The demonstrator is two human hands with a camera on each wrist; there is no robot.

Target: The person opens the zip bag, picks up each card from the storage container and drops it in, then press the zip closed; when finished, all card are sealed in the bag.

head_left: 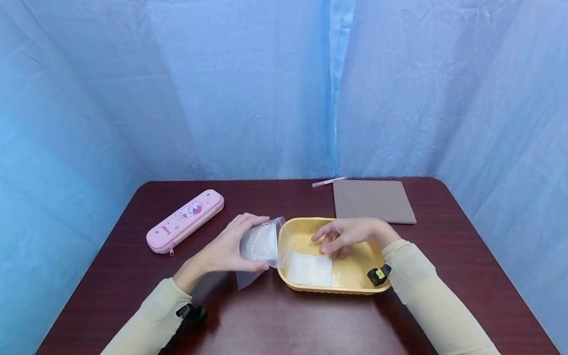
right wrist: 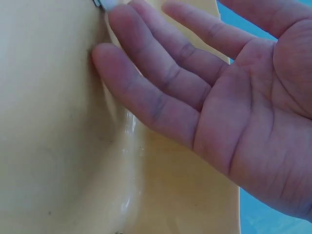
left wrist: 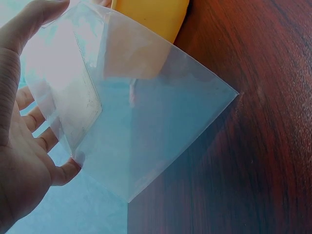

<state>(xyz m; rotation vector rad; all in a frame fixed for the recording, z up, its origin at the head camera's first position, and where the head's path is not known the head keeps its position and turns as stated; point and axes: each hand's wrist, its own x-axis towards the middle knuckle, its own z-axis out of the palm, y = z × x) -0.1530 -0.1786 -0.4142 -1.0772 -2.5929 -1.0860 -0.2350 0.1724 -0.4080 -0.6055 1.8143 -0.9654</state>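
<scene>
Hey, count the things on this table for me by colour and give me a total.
Pink: 2, pencil case and pen
Yellow: 1, tray
Brown: 1, pad
Clear or white: 2, plastic bag, white sheet
Total: 6

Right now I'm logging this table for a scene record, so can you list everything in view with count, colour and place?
Clear plastic bag: one, transparent, held up at the tray's left end.
Tray: one, yellow, centre of the table.
White sheet: one, white, lying flat inside the tray.
Pencil case: one, pink with a rabbit print, left of the tray.
Board: one, brown-grey, flat behind the tray.
Pen: one, pink, at the table's far edge.
Table: one, dark red-brown wood.
Curtain: blue, behind and at both sides.
Left hand: grips the bag.
Right hand: open over the tray, fingers relaxed.
</scene>
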